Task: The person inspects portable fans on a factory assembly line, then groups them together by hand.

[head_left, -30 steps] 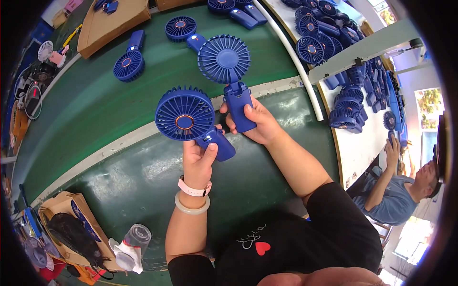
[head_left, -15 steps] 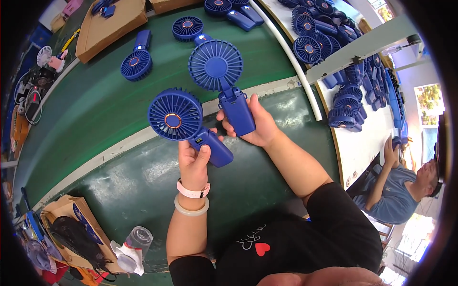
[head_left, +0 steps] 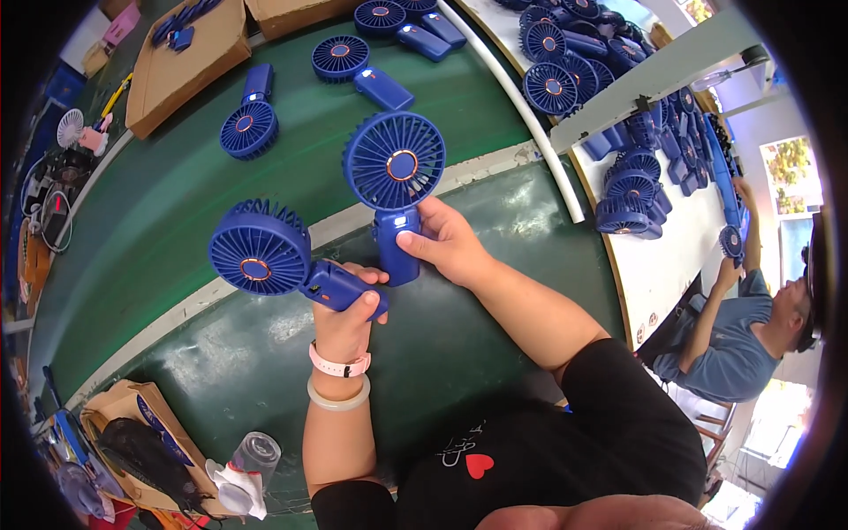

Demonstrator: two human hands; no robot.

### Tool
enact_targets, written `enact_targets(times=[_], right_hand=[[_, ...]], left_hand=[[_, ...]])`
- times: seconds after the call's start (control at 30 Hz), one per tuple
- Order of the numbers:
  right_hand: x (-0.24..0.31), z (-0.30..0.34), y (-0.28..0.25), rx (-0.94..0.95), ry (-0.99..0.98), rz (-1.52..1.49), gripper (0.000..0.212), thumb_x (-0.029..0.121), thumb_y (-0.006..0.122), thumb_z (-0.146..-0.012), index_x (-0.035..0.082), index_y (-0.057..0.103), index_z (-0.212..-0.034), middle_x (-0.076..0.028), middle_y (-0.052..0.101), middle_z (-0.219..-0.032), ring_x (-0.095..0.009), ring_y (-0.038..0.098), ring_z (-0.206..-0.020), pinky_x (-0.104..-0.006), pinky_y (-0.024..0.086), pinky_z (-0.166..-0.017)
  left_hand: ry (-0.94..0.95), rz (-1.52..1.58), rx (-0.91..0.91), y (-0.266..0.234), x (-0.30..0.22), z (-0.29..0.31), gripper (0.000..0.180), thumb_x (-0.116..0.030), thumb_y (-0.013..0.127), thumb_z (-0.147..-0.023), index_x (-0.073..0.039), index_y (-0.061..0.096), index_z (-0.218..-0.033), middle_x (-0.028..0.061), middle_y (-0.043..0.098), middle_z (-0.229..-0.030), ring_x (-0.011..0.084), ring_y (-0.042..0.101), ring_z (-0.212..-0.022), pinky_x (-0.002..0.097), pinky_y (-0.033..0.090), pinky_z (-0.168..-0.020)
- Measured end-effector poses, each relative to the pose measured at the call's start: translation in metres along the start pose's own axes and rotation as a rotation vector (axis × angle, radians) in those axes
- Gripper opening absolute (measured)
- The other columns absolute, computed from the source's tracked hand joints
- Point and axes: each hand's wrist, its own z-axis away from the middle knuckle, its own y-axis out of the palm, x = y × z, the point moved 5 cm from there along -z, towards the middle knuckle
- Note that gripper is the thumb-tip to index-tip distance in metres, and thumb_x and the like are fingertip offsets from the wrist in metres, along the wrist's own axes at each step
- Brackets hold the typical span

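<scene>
Dark green worktop (head_left: 221, 344) spreads beneath my head camera, and past a pale strip (head_left: 168, 318) I see a brighter green surface (head_left: 132, 238) where more blue fans lie, one with its handle pointing away (head_left: 249, 131). Off to the right, a white table (head_left: 658, 256) carries heaps of the same kind (head_left: 632, 190), and a co-worker in a blue-grey shirt (head_left: 729, 349) stands beside it.

From where I sit, the two fans in hand look alike: deep blue, with round slatted heads, a copper-orange ring about each hub and a plain, rounded handle. I have the left fan (head_left: 287, 262) tilted, its head toward the left and its ribbed side showing; a small dark window sits on its handle. The left hand (head_left: 343, 329) is closed around that handle, thumb laid along it.

The right fan (head_left: 395, 192) stands nearly upright in my view, grille facing me, a whitish glow at the top of its handle. The right hand (head_left: 450, 246) pinches that handle, thumb on the front, fingers mostly hidden behind. Both fans are over the near side of the green surface and the worktop; whether their handles touch, I cannot tell.
</scene>
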Motion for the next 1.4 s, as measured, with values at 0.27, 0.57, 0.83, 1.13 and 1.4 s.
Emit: enact_targets(times=[0.27, 0.57, 0.83, 1.13, 1.4], right_hand=[[0.007, -0.001, 0.004, -0.051, -0.087, 0.067, 0.04, 0.002, 0.058, -0.083, 0.001, 0.044, -0.12, -0.002, 0.056, -0.102, -0.006, 0.053, -0.089, -0.0224, 0.045, -0.079], [0.006, -0.003, -0.001, -0.038, -0.031, 0.052, 0.043, -0.002, 0.057, -0.08, 0.001, 0.044, -0.121, -0.002, 0.056, -0.103, -0.007, 0.055, -0.089, -0.0233, 0.046, -0.08], [0.005, -0.003, -0.003, -0.056, -0.026, -0.006, 0.039, -0.003, 0.058, -0.079, 0.0, 0.047, -0.116, -0.004, 0.058, -0.102, -0.008, 0.056, -0.089, -0.0244, 0.047, -0.081], [0.001, -0.009, -0.016, -0.106, 0.001, -0.012, 0.034, 0.002, 0.058, -0.079, -0.001, 0.052, -0.112, -0.01, 0.062, -0.098, -0.015, 0.059, -0.09, -0.0288, 0.045, -0.085], [0.003, -0.009, -0.012, -0.094, 0.007, -0.019, 0.03, 0.004, 0.059, -0.08, 0.0, 0.05, -0.109, -0.007, 0.06, -0.096, -0.012, 0.058, -0.087, -0.027, 0.047, -0.08]], left_hand=[[0.014, 0.064, 0.093, -0.001, 0.0, -0.001, 0.043, 0.004, 0.066, -0.069, -0.01, 0.043, -0.102, 0.0077, 0.054, -0.087, 0.029, 0.054, -0.098, 0.0284, 0.052, -0.05], [-0.006, 0.087, 0.133, 0.005, 0.0, 0.001, 0.063, 0.0, 0.068, -0.069, -0.01, 0.035, -0.123, 0.0084, 0.055, -0.086, 0.0288, 0.057, -0.093, 0.033, 0.053, -0.061], [-0.006, 0.065, 0.203, 0.001, 0.003, 0.001, 0.063, -0.007, 0.069, -0.071, -0.007, 0.035, -0.123, 0.0074, 0.056, -0.079, 0.0247, 0.06, -0.078, 0.0395, 0.051, -0.073], [-0.016, 0.12, 0.169, 0.003, 0.002, 0.0, 0.059, -0.007, 0.068, -0.071, -0.01, 0.038, -0.122, 0.0098, 0.053, -0.098, 0.0225, 0.057, -0.089, 0.0392, 0.05, -0.076], [0.014, 0.115, 0.146, 0.0, 0.001, -0.001, 0.075, -0.015, 0.068, -0.067, -0.016, 0.031, -0.132, 0.0121, 0.039, -0.131, 0.0298, 0.037, -0.123, 0.0527, 0.036, -0.097]])
